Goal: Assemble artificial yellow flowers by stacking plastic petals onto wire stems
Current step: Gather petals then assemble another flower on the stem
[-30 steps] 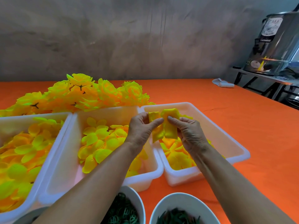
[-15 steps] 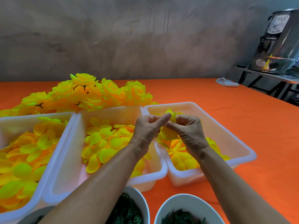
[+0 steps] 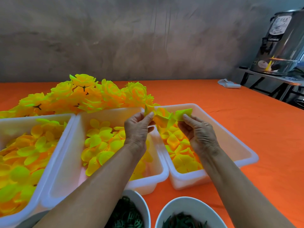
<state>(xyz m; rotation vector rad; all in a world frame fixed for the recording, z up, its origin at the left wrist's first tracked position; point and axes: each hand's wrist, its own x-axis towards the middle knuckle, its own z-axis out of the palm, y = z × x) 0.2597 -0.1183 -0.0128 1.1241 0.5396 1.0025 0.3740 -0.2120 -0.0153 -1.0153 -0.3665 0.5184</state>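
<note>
Both hands hold yellow petal pieces above the right white bin (image 3: pixel 233 129). My left hand (image 3: pixel 137 129) pinches one petal piece (image 3: pixel 162 116) at its left edge. My right hand (image 3: pixel 197 132) pinches another petal piece (image 3: pixel 184 113) by its lower edge. The two pieces touch or overlap in the middle. Loose yellow petals (image 3: pixel 181 155) fill the right bin under the hands. No wire stem shows in either hand.
Two more white bins hold petals, the middle bin (image 3: pixel 79 145) and the left bin (image 3: pixel 32 117). Finished yellow flowers (image 3: pixel 92 96) are heaped behind them. Two white bowls (image 3: pixel 189 204) of green parts sit at the near edge. A metal urn (image 3: pixel 283 43) stands far right.
The hands have drawn apart from a tight pinch together, spreading the petal pieces sideways between them. The view has shifted slightly.
</note>
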